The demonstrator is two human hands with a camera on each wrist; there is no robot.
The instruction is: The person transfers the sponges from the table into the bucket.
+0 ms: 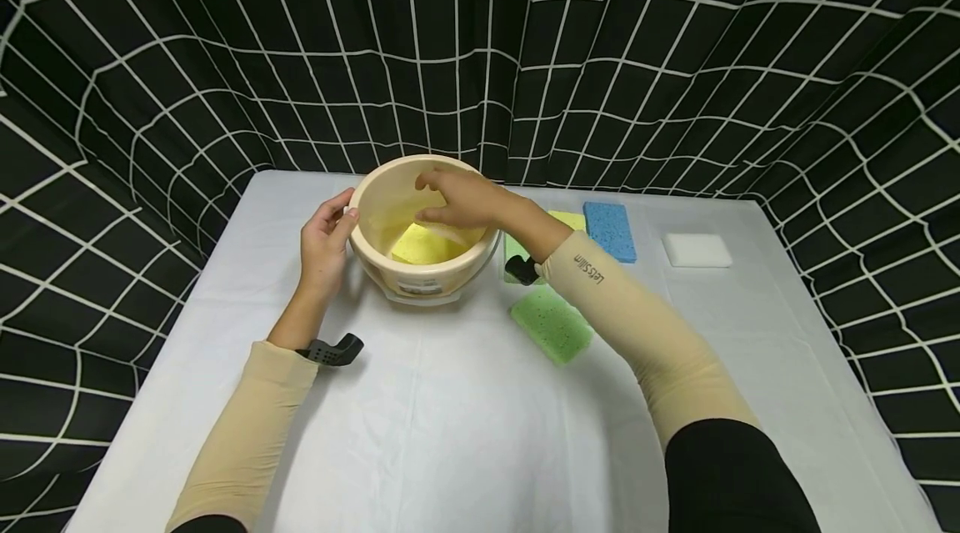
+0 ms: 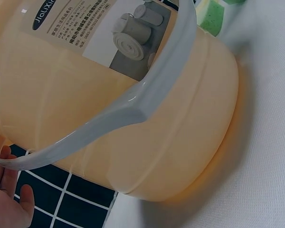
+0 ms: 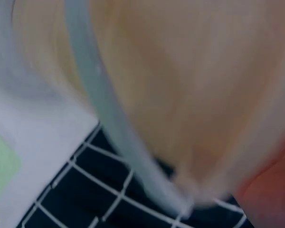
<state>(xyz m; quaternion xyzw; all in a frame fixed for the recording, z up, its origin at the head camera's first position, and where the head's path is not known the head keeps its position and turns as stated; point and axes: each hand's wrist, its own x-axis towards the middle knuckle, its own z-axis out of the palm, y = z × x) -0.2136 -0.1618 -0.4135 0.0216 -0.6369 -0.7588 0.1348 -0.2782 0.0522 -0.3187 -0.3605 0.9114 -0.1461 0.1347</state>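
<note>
A cream bucket (image 1: 382,208) with a pale grey handle (image 2: 156,85) stands on the white-covered table. Inside it lies a yellow sponge (image 1: 420,246). My left hand (image 1: 324,245) touches the bucket's outer left side near the rim with thumb and fingers; the left wrist view shows loose fingers by the handle's end. Reaching over the right rim, my right hand (image 1: 465,199) hovers within the bucket's mouth, above the sponge. Its thumb and fingers are apart, with nothing seen between them. The right wrist view is blurred and shows only part of that hand.
A green sponge (image 1: 553,324) lies right of the bucket. Behind the right forearm are another green sponge (image 1: 514,249), partly hidden, and a yellow sponge (image 1: 567,220). A blue sponge (image 1: 610,231) and a white sponge (image 1: 697,250) lie further right. A black gridded curtain (image 1: 480,57) surrounds the table.
</note>
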